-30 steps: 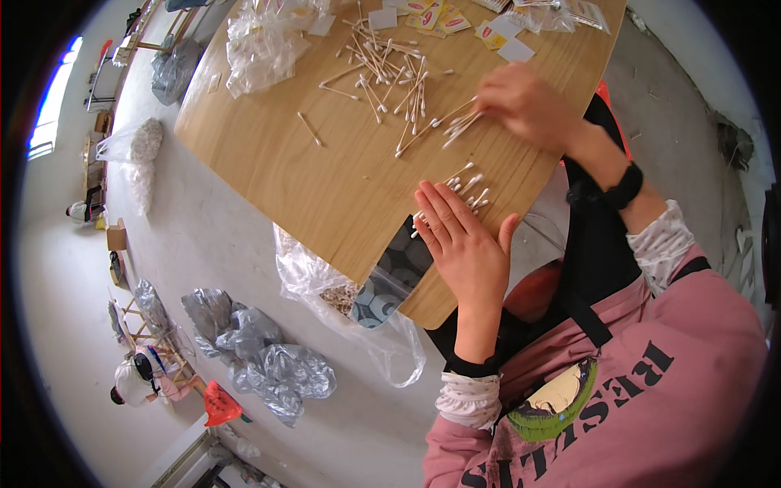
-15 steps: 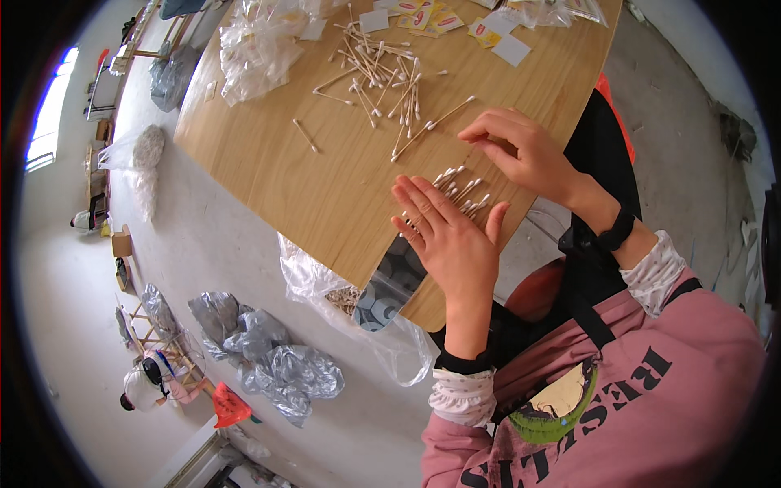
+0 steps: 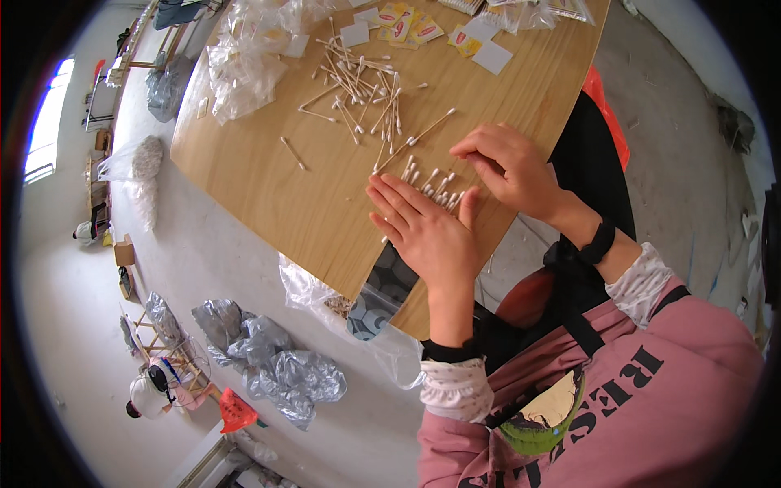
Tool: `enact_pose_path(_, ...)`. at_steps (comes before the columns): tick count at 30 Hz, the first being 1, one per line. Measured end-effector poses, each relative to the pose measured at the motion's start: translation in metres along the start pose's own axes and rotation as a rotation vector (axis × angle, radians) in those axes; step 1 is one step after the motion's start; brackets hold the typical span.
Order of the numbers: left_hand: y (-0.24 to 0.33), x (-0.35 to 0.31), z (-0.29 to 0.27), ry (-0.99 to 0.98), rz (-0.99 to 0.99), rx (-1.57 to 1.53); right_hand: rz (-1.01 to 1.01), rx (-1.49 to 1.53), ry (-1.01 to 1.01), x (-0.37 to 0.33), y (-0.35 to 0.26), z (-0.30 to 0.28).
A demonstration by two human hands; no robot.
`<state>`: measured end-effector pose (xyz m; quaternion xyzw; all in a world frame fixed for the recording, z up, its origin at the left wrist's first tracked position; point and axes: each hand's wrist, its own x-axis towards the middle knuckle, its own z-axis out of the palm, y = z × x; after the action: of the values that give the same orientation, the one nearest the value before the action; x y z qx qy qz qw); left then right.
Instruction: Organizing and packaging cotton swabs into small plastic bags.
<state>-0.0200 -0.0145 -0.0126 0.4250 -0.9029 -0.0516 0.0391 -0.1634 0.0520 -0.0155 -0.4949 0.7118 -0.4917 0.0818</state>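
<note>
My left hand point(image 3: 427, 240) lies flat, fingers stretched and thumb spread, over a bunch of cotton swabs point(image 3: 439, 191) near the table's near edge. White tips stick out between its fingers and thumb; the rest of the bunch is hidden under the palm. Just right of it, my right hand point(image 3: 512, 171) hovers with fingers loosely curled and the thumb apart from them. Nothing shows in its grasp. Beyond both hands is a loose, crisscrossed pile of cotton swabs point(image 3: 358, 85). One single swab point(image 3: 293, 153) lies apart to the left.
Clear plastic bags point(image 3: 244, 69) are heaped at the table's far left. Yellow and white cards point(image 3: 407, 26) lie along its far side. A clear bag point(image 3: 305, 285) hangs below the table's near corner. Grey plastic bags point(image 3: 272, 358) rest on the floor; a person point(image 3: 150, 392) sits farther left.
The whole view has shifted slightly. My right hand has come a little nearer, and its thumb has moved away from the fingers. The left hand stays on the swabs, whose tips have shifted.
</note>
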Motion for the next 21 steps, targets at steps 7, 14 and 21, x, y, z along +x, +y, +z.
enact_pose_path(7,0.011,-0.02,-0.001,0.041,0.057,-0.008,-0.072,-0.041,0.052,-0.001,0.006,0.005)
enact_pose_path(14,0.009,-0.016,-0.004,0.039,0.036,-0.051,-0.088,-0.078,0.045,0.001,0.005,0.006)
enact_pose_path(21,-0.016,-0.018,-0.016,0.071,-0.022,-0.217,0.033,0.016,-0.026,-0.004,-0.002,0.001)
